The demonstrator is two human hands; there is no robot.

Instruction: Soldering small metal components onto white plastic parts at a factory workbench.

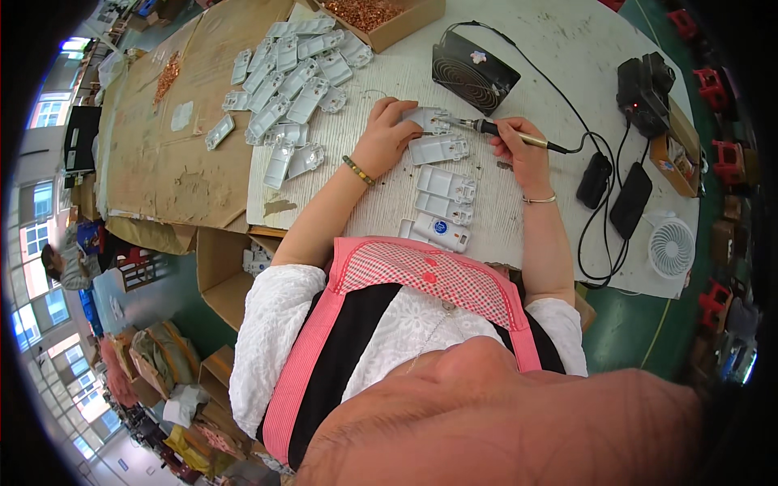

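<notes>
My left hand holds a pale grey plastic housing steady on the white worktable, its fingers bent over the near left side. Pinched like a pen in my right hand is a soldering iron with a black and gold handle. The iron's metal tip reaches the right end of that housing; whether it touches is too small to tell. Just below lies another open housing, with several more in a column toward my apron. One near housing shows a blue round label.
Many loose housings are heaped at the left. Behind them stands a carton of copper-coloured parts. A black box fan, a soldering station, cables, black adapters and a small white fan occupy the right side. Another person is far left.
</notes>
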